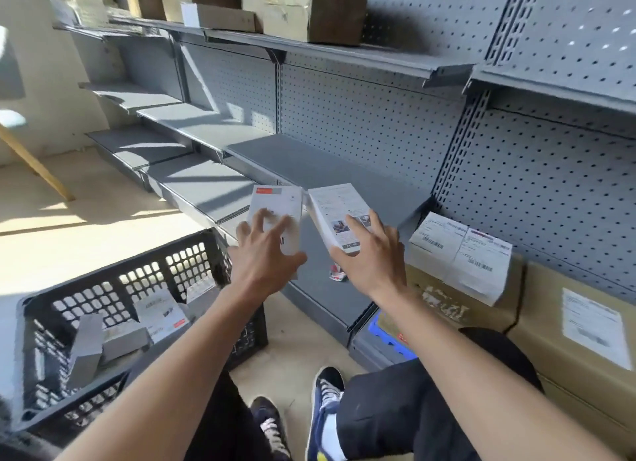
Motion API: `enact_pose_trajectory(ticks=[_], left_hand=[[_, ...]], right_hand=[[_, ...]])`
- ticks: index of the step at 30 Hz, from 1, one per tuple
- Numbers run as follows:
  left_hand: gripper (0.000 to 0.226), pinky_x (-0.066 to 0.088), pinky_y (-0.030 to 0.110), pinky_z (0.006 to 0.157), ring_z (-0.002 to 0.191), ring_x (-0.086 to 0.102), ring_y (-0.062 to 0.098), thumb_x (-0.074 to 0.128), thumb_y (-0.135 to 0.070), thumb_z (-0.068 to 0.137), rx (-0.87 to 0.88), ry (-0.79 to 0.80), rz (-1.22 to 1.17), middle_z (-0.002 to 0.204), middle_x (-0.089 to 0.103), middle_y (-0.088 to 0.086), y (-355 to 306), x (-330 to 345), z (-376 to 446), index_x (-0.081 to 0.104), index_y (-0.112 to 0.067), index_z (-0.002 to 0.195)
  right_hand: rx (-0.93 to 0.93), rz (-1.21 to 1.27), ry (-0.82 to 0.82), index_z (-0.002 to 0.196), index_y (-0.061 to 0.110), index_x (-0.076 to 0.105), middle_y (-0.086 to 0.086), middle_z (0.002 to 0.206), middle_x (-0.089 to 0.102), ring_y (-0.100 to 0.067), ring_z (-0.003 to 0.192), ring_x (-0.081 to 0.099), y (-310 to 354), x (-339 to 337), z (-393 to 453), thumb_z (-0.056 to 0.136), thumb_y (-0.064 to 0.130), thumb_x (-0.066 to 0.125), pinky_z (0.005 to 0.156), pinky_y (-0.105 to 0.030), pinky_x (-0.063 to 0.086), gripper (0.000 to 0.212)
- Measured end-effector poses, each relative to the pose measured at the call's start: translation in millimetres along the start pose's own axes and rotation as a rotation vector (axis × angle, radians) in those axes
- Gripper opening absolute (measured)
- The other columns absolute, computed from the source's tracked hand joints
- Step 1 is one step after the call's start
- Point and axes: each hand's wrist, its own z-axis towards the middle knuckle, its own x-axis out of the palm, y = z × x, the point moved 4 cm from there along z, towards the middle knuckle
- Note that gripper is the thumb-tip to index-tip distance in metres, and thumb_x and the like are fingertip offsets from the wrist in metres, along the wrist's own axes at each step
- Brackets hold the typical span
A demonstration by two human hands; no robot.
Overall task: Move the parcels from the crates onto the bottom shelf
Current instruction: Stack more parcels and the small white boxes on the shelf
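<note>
My left hand (265, 254) grips one white box (275, 212), my right hand (371, 254) grips another white box (339, 212), both over the bottom shelf (344, 171); more parcels (161, 312) sit in the black crate (113, 288).

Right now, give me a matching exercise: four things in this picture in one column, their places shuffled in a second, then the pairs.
Things:
1. White box with red corner stripe
2. White box with printed instructions
3. Black plastic lattice crate
4. Small red-and-white scrap

Places:
A. On the floor, left of the legs
B. Held by the right hand
C. Lying on the grey bottom shelf
D. Held by the left hand

Pairs: 1-D, 2-B, 3-A, 4-C
</note>
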Motion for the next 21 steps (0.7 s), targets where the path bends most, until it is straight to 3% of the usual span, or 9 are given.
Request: enact_pose_trajectory(ticks=[12,18,21], left_hand=[[0.072,0.041,0.048,0.098,0.136,0.03,0.028,0.068,-0.056,0.078,0.232,0.103,-0.089,0.157,0.025,-0.007,-137,40,0,0.045,-0.043,0.145],[0.072,0.04,0.051,0.101,0.136,0.032,0.03,0.066,-0.057,0.081,0.339,0.17,-0.08,0.159,0.024,-0.005,-204,74,-7,0.042,-0.042,0.148],[0.073,0.04,0.053,0.103,0.136,0.032,0.03,0.064,-0.058,0.081,0.387,0.211,-0.08,0.159,0.024,-0.004,-240,95,-10,0.041,-0.043,0.149]], right_hand=[[0.243,-0.039,-0.102,0.145,0.035,0.047,0.001,0.156,0.032,-0.034,0.12,0.038,-118,-84,-39,0.083,0.063,0.055,0.101,-0.048,0.041,0.068],[0.354,-0.003,-0.11,0.148,0.036,0.043,-0.003,0.164,0.02,-0.034,0.138,0.026,-169,-107,-68,0.088,0.054,0.061,0.112,-0.041,0.026,0.065],[0.406,-0.057,-0.129,0.147,0.038,0.043,-0.002,0.163,0.023,-0.034,0.13,0.034,-202,-120,-82,0.087,0.057,0.059,0.108,-0.042,0.029,0.065]])
